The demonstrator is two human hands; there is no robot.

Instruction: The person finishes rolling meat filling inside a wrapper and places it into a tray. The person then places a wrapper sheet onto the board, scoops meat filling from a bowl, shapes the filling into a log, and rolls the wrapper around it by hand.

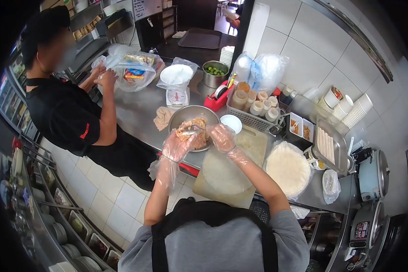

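Note:
A steel bowl (173, 119) on the counter holds a pinkish minced filling (198, 124). My left hand (177, 146), in a clear plastic glove, is over the bowl's near left side, its fingers curled at a lump of the filling. A spoon (190, 130) shows between the two hands, its head at the lump. My right hand (222, 138), gloved too, is at the bowl's right rim with its fingers closed round the spoon's handle end. Just below lies a cutting board (258, 144) with a round pale sheet (224, 168) on it. A small white bowl (231, 122) stands beside the steel bowl.
At the left a co-worker (68, 104) handles plastic bags (133, 72). Behind the bowl are a scale (177, 97), a pot of limes (216, 77) and a red tape dispenser (216, 99). Sauce bottles (249, 100), a stack of round wrappers (288, 168) and a tray of rolls (325, 145) stand right.

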